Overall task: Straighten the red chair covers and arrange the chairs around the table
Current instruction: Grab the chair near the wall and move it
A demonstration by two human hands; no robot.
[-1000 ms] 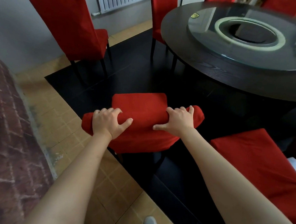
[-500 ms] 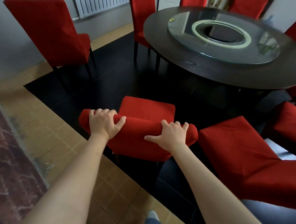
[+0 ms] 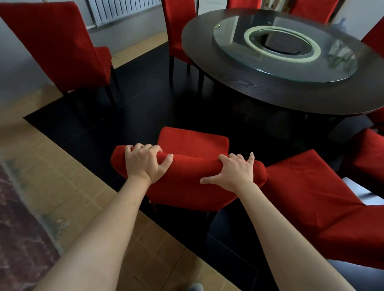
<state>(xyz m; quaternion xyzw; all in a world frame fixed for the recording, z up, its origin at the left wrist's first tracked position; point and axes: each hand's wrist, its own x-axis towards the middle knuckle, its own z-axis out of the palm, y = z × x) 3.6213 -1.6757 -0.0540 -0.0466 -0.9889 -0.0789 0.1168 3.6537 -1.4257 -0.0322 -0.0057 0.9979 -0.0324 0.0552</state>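
Chair [image 3: 193, 145] in red cover, standing on the dark floor panel [image 3: 143, 107] near the round dark table [image 3: 262, 100], seat toward the table, backrest top nearest the camera. Left hand [image 3: 146, 161] clamped over the backrest top near its left end, fingers curled forward, thumb on the near side. Right hand [image 3: 233, 172] wrapped around the same padded top near its right end, thumb stretched along the fabric. Just beside on the right, another red-covered chair [image 3: 313, 196], touching or nearly so. Glass turntable [image 3: 281, 47] on the table. Farther left, a red-covered chair [image 3: 56, 45] well apart from the table, near a white radiator [image 3: 121, 5]. More red chairs around the far rim.
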